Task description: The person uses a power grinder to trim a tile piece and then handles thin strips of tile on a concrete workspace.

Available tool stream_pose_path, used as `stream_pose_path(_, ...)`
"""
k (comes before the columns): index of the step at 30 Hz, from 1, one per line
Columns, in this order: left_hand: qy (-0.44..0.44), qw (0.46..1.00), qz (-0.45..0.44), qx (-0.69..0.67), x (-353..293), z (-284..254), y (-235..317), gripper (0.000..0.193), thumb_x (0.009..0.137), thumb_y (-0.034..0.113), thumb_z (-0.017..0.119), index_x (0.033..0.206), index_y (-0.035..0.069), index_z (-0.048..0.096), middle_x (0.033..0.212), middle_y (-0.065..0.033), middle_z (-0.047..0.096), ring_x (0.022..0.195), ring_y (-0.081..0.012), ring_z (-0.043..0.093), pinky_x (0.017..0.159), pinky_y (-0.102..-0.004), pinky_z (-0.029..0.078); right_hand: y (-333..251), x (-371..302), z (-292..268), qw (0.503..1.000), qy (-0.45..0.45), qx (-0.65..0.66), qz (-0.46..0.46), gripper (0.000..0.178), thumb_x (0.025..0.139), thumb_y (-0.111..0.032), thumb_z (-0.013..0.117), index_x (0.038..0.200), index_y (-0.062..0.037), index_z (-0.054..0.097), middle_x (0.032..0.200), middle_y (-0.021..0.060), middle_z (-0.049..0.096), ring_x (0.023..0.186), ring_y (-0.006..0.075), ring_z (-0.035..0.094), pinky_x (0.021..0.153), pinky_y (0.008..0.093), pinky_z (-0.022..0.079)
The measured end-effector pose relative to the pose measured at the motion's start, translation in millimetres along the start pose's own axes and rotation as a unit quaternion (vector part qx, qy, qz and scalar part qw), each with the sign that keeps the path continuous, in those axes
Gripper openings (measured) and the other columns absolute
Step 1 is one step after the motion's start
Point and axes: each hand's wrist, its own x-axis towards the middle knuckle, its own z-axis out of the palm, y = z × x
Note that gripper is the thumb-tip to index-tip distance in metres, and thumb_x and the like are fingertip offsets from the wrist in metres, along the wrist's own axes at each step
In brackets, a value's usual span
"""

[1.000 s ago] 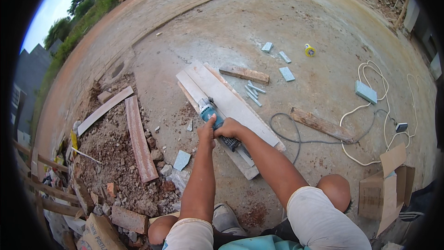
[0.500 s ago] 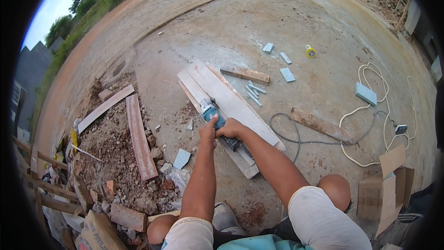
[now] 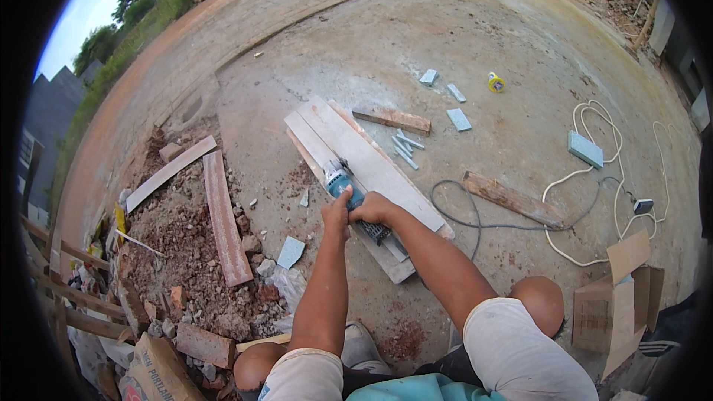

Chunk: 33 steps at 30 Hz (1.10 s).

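My left hand (image 3: 339,212) and right hand (image 3: 371,209) both clench the teal angle grinder (image 3: 349,193), which sits on the pale tile planks (image 3: 371,163) lying on the concrete floor (image 3: 460,37). Rubble (image 3: 186,252) crowds the planks' left edge; to the right, past the grey cord (image 3: 475,219), the floor lies open.

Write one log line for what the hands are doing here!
left hand: grips blue grinder | right hand: grips grinder rear | grinder: on long pale tiles | grey cord: trails right | ground: concrete

one grinder (image 3: 340,181), perhaps three stacked tiles (image 3: 371,167)
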Motion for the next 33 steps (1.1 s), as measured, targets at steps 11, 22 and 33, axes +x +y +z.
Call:
stream_pose_path(11,0.014,1.000,0.001,0.005,2,2,-2,0.038,0.076,0.023,0.078,0.090,-0.009,0.065,0.085,-0.0130,0.066,0.070,-0.0202,0.065,0.062,-0.0320,0.052,1,1,-1,1.000,0.002,-0.001,0.002,0.065,0.050,-0.033,0.081,0.092,0.0138,0.066,0.094,0.0250,0.067,0.085,0.0315,0.067,0.075,0.0348,0.051)
stream_pose_path(22,-0.015,0.999,0.021,0.033,-19,0,-5,0.040,0.077,0.026,0.077,0.094,-0.008,0.063,0.088,-0.0126,0.065,0.071,-0.0199,0.064,0.064,-0.0324,0.050,6,-19,0,1.000,0.006,-0.001,-0.014,0.064,0.050,-0.035,0.079,0.090,0.0133,0.066,0.090,0.0233,0.067,0.081,0.0305,0.066,0.074,0.0343,0.050)
stream_pose_path(33,-0.013,0.999,0.026,0.013,-25,2,-15,0.041,0.078,0.025,0.077,0.094,-0.010,0.064,0.087,-0.0121,0.065,0.069,-0.0189,0.064,0.061,-0.0297,0.051,13,-28,-3,1.000,0.009,-0.015,-0.011,0.067,0.050,-0.037,0.080,0.092,0.0132,0.067,0.094,0.0258,0.067,0.086,0.0323,0.067,0.076,0.0349,0.051)
